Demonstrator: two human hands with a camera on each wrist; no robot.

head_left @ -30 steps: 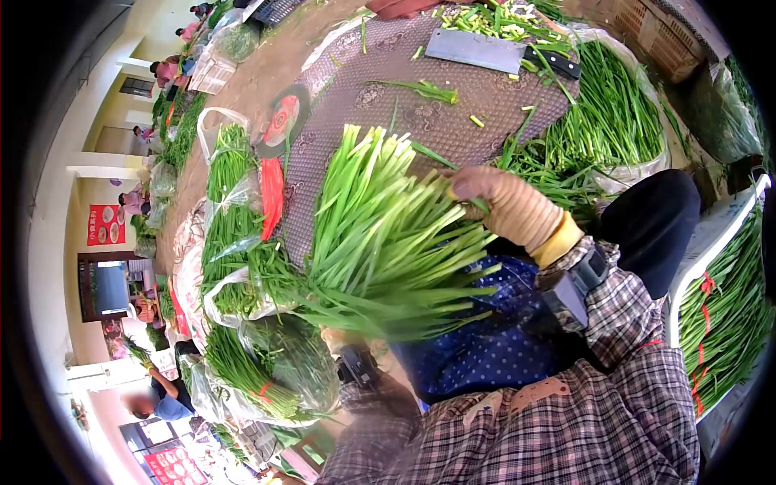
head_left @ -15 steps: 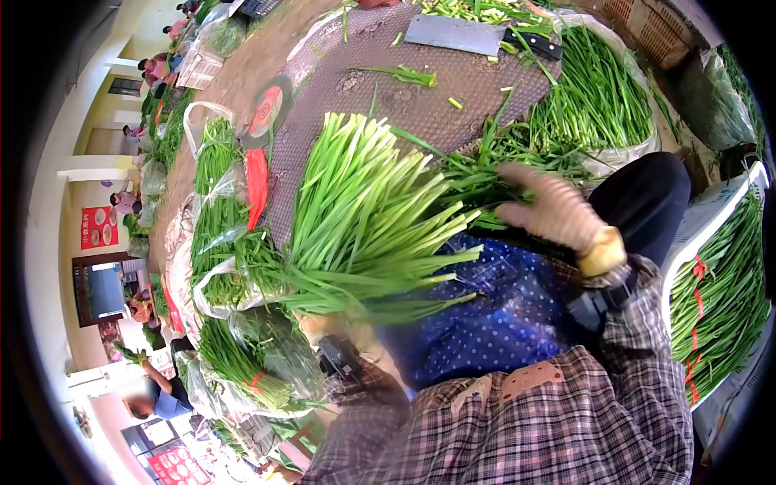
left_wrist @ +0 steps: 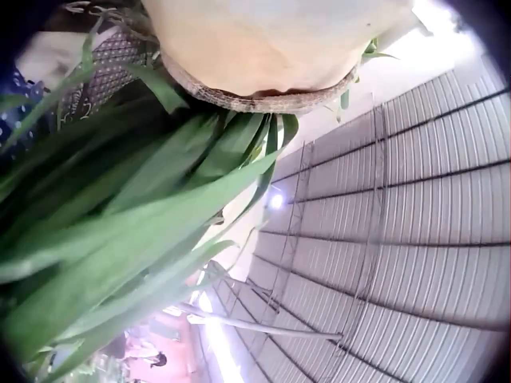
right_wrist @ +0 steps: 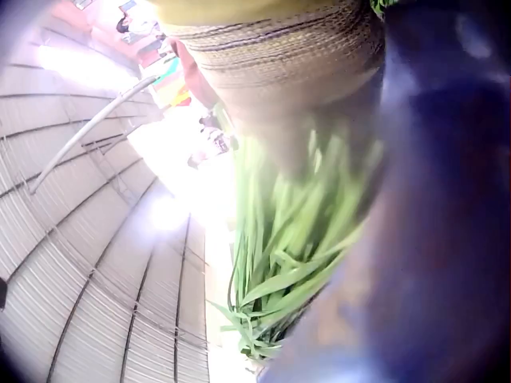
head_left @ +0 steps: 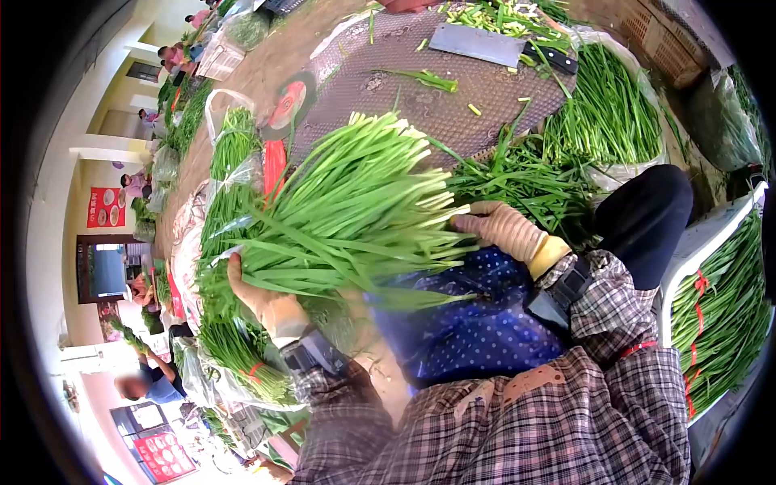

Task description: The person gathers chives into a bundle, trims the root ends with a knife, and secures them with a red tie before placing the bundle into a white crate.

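Note:
A large loose bunch of garlic chives (head_left: 347,210), pale stem ends fanned to the right, lies over my lap and left forearm. My left hand (head_left: 271,307), in a light work glove, holds the bunch from below at its leafy end; most of its fingers are hidden by leaves. In the left wrist view, long flat leaves (left_wrist: 136,231) run out from under the glove. My right hand (head_left: 505,229), in a ribbed glove with a yellow cuff, pinches at the pale stem ends. Its fingertips are blurred in the right wrist view, over the green stems (right_wrist: 295,215).
A cleaver (head_left: 477,44) lies on the patterned round table (head_left: 388,89) beside trimmed ends. Trimmed chives (head_left: 602,113) fill a plastic bag to the right, with loose leaves (head_left: 517,182) before it. Bagged bundles (head_left: 234,194) stand left. A white crate (head_left: 675,283) holds tied chives.
My right hand first held a strip of leaf, then swung right with fingers spread, and is now back at the stem ends. My left hand moved left, tilting the bunch flatter.

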